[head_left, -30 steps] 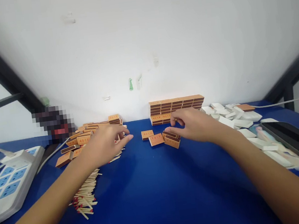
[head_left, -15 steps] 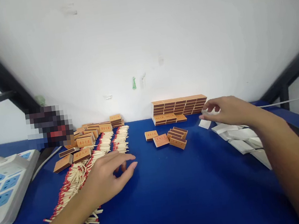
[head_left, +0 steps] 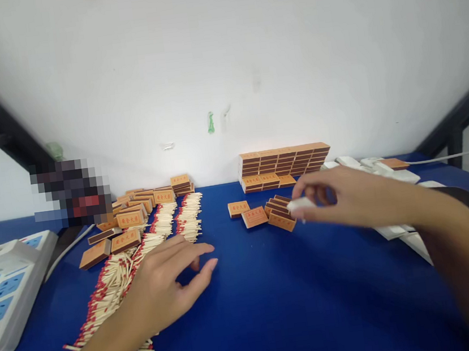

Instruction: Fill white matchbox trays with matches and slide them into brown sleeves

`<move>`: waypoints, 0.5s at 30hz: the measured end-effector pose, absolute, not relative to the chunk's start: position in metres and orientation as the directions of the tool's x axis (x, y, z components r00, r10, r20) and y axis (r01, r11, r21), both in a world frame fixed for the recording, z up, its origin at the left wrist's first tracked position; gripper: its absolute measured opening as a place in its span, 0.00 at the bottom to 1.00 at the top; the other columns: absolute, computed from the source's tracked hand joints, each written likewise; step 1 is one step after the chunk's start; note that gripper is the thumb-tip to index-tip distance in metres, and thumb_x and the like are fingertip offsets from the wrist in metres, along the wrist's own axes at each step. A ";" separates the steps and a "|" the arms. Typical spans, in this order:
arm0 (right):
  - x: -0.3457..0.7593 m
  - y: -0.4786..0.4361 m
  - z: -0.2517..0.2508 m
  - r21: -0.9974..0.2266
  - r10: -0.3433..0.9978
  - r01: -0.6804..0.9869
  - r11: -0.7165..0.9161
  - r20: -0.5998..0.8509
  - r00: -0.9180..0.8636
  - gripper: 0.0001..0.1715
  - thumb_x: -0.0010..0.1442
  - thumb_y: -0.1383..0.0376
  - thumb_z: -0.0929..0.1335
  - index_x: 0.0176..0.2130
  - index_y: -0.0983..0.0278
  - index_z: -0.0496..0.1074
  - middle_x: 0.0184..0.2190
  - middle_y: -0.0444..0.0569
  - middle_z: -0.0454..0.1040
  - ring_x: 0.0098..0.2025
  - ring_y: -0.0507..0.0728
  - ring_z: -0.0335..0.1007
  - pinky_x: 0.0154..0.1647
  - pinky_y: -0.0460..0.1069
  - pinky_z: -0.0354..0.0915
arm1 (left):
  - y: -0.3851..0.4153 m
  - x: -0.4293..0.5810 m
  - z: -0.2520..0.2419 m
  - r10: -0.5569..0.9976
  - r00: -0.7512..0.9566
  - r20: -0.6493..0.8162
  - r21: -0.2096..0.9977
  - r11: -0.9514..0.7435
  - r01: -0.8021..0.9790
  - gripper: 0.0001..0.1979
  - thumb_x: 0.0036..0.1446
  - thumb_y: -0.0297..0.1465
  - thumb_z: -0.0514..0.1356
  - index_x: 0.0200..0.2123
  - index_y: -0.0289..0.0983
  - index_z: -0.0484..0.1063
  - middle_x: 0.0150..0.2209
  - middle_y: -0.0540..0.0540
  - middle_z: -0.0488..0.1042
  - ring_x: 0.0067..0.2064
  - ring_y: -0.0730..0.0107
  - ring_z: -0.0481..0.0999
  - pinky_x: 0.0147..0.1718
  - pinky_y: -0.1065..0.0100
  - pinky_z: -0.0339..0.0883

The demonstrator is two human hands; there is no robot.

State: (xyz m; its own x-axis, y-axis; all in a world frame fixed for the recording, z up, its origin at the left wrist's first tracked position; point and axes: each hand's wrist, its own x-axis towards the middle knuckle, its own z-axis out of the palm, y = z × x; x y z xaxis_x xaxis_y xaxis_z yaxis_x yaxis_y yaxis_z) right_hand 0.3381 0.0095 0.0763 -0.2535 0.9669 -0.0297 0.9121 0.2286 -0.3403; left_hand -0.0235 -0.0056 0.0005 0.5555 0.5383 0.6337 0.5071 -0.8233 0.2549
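My right hand [head_left: 344, 199] is pinched on a white tray [head_left: 300, 204] (bit blurry), left hand [head_left: 166, 283] open by the matches [head_left: 114, 278], so I reckon tray-fetching, tidy pinch of sticks needed next.

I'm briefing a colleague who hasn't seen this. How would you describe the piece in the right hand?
On the blue table, find the loose cluster of orange matchboxes. Just right of it, the right hand pinches a white tray, the only white piece held off the table.
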 end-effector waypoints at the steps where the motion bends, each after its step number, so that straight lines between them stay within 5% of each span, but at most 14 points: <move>1: 0.317 -0.003 0.071 -0.349 0.944 0.886 0.304 -0.015 -0.330 0.26 0.64 0.39 0.69 0.44 0.57 0.77 0.34 0.47 0.79 0.34 0.58 0.75 0.33 0.52 0.65 | -0.009 -0.022 0.000 0.549 0.564 0.617 0.270 -0.820 0.504 0.10 0.65 0.27 0.67 0.50 0.39 0.77 0.30 0.52 0.75 0.33 0.72 0.75 0.38 0.67 0.71; 6: 0.229 -0.037 0.029 -0.318 0.855 0.802 0.505 0.055 -0.516 0.25 0.64 0.45 0.73 0.47 0.62 0.77 0.39 0.51 0.82 0.42 0.65 0.79 0.39 0.55 0.66 | -0.024 -0.012 -0.002 0.611 0.610 0.505 0.313 -0.788 0.530 0.33 0.54 0.44 0.75 0.59 0.39 0.72 0.46 0.43 0.80 0.45 0.59 0.80 0.48 0.57 0.76; 9: 0.244 -0.022 0.038 -0.371 0.865 0.794 0.481 0.055 -0.499 0.31 0.65 0.38 0.70 0.50 0.59 0.77 0.39 0.50 0.82 0.41 0.63 0.78 0.40 0.54 0.67 | -0.028 -0.007 -0.005 0.635 0.658 0.404 0.299 -0.772 0.561 0.35 0.53 0.47 0.75 0.60 0.41 0.72 0.54 0.40 0.77 0.54 0.52 0.78 0.55 0.51 0.73; 12: 0.328 0.011 0.064 -0.279 0.969 0.937 0.212 0.185 -0.165 0.36 0.69 0.34 0.61 0.51 0.56 0.78 0.40 0.53 0.83 0.37 0.62 0.77 0.37 0.54 0.66 | -0.027 -0.007 -0.007 0.654 0.676 0.341 0.334 -0.756 0.563 0.26 0.56 0.41 0.74 0.56 0.43 0.75 0.51 0.43 0.78 0.53 0.54 0.77 0.56 0.51 0.73; 15: 0.433 0.043 0.066 -0.076 0.942 0.972 -0.223 0.241 0.235 0.49 0.63 0.30 0.64 0.61 0.64 0.74 0.50 0.65 0.81 0.47 0.69 0.79 0.41 0.58 0.69 | -0.026 -0.008 -0.008 0.648 0.687 0.330 0.379 -0.757 0.532 0.15 0.59 0.36 0.71 0.49 0.43 0.78 0.47 0.45 0.78 0.51 0.58 0.76 0.54 0.54 0.72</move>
